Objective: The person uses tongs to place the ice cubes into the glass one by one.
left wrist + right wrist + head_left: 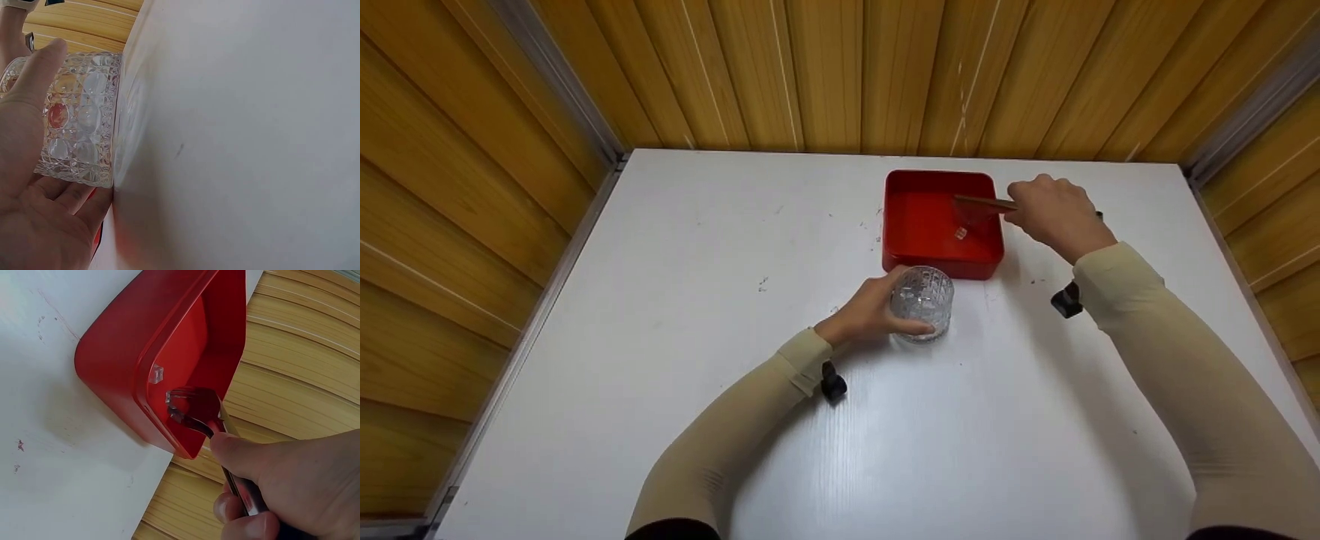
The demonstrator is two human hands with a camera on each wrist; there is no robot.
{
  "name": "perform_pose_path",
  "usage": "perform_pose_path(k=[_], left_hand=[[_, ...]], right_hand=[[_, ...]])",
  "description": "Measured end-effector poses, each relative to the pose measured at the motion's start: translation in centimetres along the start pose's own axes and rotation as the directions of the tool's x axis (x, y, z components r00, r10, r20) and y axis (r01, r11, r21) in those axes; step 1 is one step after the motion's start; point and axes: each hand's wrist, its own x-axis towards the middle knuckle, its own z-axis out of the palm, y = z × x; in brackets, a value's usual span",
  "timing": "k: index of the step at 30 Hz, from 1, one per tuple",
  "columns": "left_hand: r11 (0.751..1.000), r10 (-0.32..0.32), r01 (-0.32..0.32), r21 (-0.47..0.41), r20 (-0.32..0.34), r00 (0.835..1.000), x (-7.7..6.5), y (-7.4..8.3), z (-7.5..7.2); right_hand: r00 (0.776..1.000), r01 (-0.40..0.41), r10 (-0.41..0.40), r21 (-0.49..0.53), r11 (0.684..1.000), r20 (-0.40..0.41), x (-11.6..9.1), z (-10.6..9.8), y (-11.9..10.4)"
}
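Note:
My left hand (877,309) holds a clear cut-glass tumbler (924,300) upright on the white table, thumb on the near side and fingers round the far side. In the left wrist view, the tumbler's (79,126) base is right at the tabletop. With its fingers curled round metal tongs (194,424), my right hand (1054,214) is at the right rim of a red square box (911,259). The tongs' pronged tips reach down inside the box. A small clear cube (156,373) lies in there, close to the tips.
The box stands toward the back right of the white table (697,247), just behind the tumbler. Wood-patterned panels (825,75) rise along the back and both sides. Small dark marks (763,284) dot the tabletop.

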Motion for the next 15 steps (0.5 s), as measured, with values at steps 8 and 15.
perform_pose_path(k=[8, 15], left_hand=[[1.000, 0.013, -0.013, 0.003, -0.007, 1.000, 0.0, 0.0, 0.0], [1.000, 0.009, -0.009, 0.006, 0.001, 1.000, 0.0, -0.1, 0.0]], right_hand=[[0.999, 0.017, -0.016, 0.027, 0.999, -0.035, -0.7, -0.3, 0.3], [1.000, 0.014, -0.013, 0.051, 0.999, -0.025, -1.4, -0.8, 0.5]])
